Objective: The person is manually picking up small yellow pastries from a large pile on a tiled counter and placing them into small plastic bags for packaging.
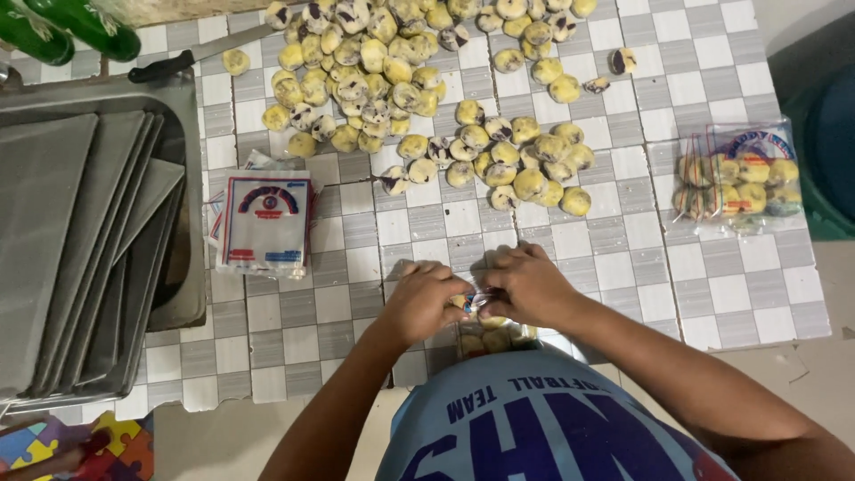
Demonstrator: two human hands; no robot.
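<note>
- Cookies (392,71), yellow with dark patches, lie loose in a big pile across upper centre of frame on the checked tile table (570,258); most of the batch looks still unbagged, by my judgement.
- Stack of grey metal trays (80,249) fills left side of frame, leaning in a metal tub; no cookies visible on them.
- Filled bag (737,178), clear plastic with printed label, sits at right of frame, well apart from the pile; cookies packed inside, looks finished.
- Stack of empty printed bags (265,223) lies left of centre, between trays and hands; plenty left.
- Small bag in hand (481,330) at lower centre, right at table edge, partly hidden by hands; a few cookies show inside, top being pinched, so I judge it filled and in closing.
- Left hand (426,301) and right hand (527,287) touch each other at lower centre; fingers curled narrow, pinching the bag top together.
- Knife (200,55) with black handle lies upper left, beside the pile, untouched.
- Two green bottles (80,25) at upper left corner.
</note>
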